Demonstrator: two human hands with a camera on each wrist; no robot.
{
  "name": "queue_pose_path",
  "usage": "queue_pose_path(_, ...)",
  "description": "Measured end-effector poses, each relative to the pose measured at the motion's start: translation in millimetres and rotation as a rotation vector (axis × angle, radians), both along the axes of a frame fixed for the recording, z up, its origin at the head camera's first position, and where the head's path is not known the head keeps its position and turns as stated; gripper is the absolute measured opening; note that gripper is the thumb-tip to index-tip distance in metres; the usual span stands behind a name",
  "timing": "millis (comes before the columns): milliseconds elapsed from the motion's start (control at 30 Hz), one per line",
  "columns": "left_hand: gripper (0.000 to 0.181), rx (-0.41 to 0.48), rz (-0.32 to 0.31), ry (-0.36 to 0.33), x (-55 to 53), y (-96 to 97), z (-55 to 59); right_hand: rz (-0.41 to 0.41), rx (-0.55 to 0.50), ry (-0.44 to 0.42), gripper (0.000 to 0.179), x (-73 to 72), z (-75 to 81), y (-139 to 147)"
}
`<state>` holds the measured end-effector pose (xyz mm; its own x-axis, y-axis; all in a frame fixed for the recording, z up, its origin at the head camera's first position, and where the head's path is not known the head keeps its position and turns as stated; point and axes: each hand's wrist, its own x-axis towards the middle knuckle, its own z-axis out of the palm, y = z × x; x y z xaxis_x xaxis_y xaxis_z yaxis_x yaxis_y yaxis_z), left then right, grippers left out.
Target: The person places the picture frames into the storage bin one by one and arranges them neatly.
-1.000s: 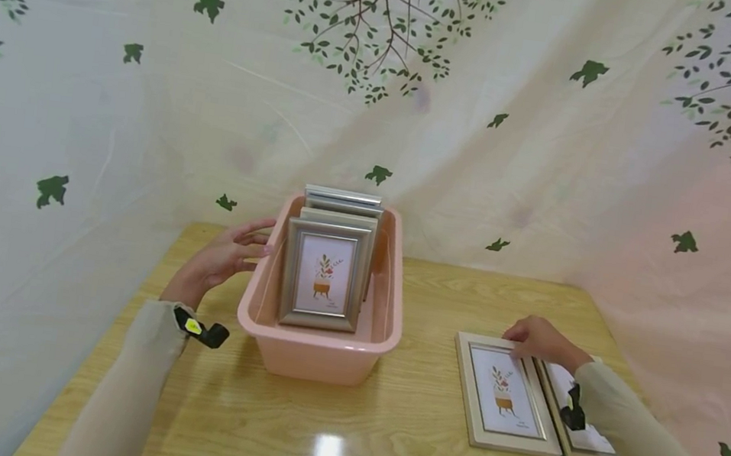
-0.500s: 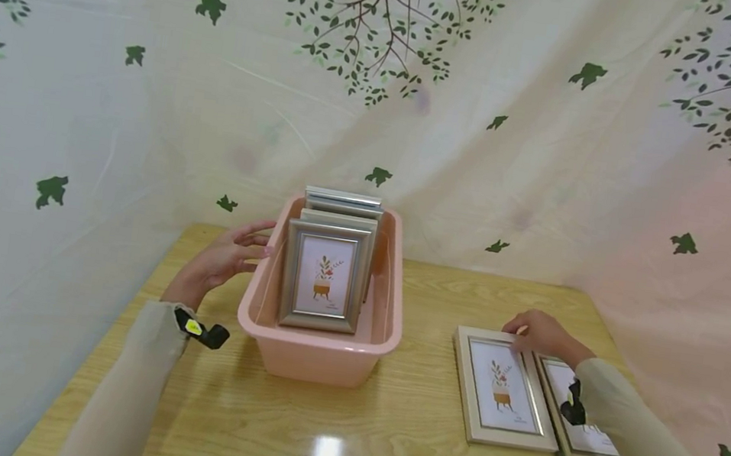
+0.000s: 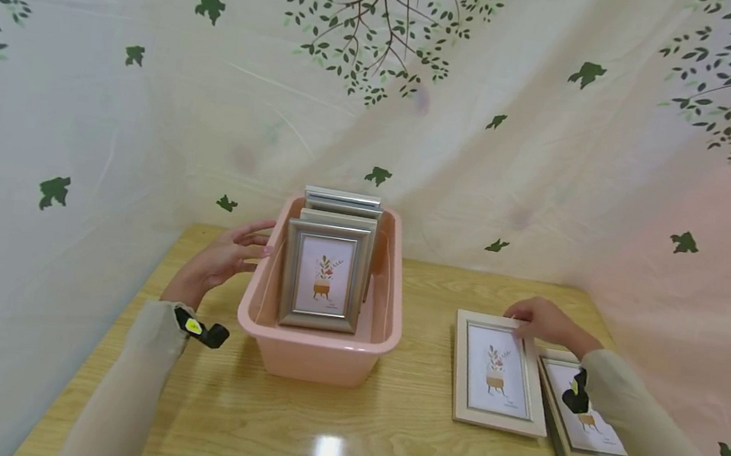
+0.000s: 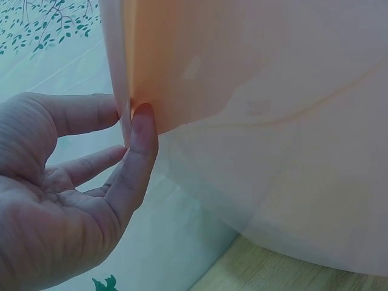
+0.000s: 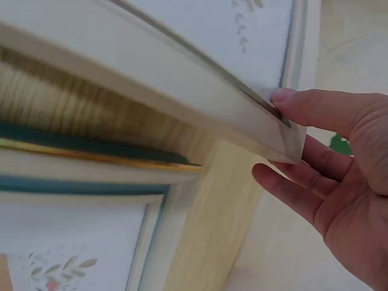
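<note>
A pink plastic basin [image 3: 313, 362] stands on the table with several picture frames [image 3: 324, 276] upright in it, one behind another. My left hand [image 3: 215, 262] pinches the basin's left rim; in the left wrist view the rim [image 4: 116, 73] passes between thumb and fingers. To the right, my right hand [image 3: 547, 323] holds a cream picture frame [image 3: 495, 372] by its far right corner. Its thumb lies on the front and the fingers are behind, as the right wrist view of that frame [image 5: 182, 85] shows. The picture is a potted plant on white.
Right of the held frame lies a short stack of picture frames [image 3: 594, 437], partly hidden under my right sleeve [image 3: 642, 442]. The wooden table [image 3: 406, 449] ends at a pale curtain [image 3: 267, 130] printed with leaves and branches.
My right hand has lifted the cream frame and shifted it slightly left and away from me, off the stack's edge, uncovering more of the stack. The left hand and basin have stayed put.
</note>
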<state>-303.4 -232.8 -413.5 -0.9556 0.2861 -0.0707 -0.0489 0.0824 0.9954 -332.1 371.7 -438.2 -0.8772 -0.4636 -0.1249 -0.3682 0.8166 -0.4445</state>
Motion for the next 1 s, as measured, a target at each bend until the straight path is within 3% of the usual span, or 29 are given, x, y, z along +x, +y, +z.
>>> queue_pose_path(267,0.07,0.003,-0.003,-0.001,-1.5,-0.3,-2.1,0.034,-0.079,-0.1,0.031,-1.4,23.4,-0.1)
queue_pose_path(567,0.069,0.004,-0.009,-0.001,-1.6,-1.1,-4.5,0.009,-0.177,-0.197,0.035,-3.3,35.1,5.0)
queue_pose_path(733,0.07,0.01,-0.013,0.002,-2.7,-2.2,-5.0,0.02,-0.209,-0.196,0.033,-2.6,39.1,4.1)
queue_pose_path(1000,0.069,0.0,-0.016,0.009,-4.3,-3.1,-2.7,0.037,-0.16,-0.154,0.031,0.6,48.5,-2.8)
